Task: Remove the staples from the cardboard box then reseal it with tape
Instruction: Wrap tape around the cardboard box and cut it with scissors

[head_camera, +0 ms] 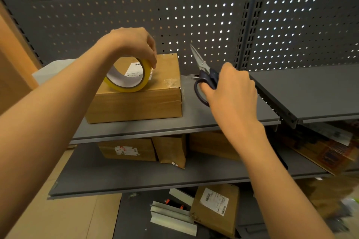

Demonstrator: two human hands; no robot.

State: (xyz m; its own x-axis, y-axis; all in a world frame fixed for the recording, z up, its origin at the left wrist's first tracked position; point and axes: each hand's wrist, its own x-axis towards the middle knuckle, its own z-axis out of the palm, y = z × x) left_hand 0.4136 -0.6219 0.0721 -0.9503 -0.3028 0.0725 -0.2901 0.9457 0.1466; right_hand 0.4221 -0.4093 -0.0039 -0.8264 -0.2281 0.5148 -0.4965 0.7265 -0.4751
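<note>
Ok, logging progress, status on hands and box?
Left hand holds tape roll upright on cardboard box. Right hand grips scissors, blades up. Nothing blocking.

Box label (pixel 134 72) partly behind tape roll (pixel 127 83); lower-right clutter (pixel 338 200) blurred.

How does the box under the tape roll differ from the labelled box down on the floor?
The box under the tape roll rests on the upper shelf, flaps closed, the left hand holding the tape roll on it. The floor box looks flatter, lies below untouched, and its label shows in full. Both are brown cardboard with white barcode labels.
</note>
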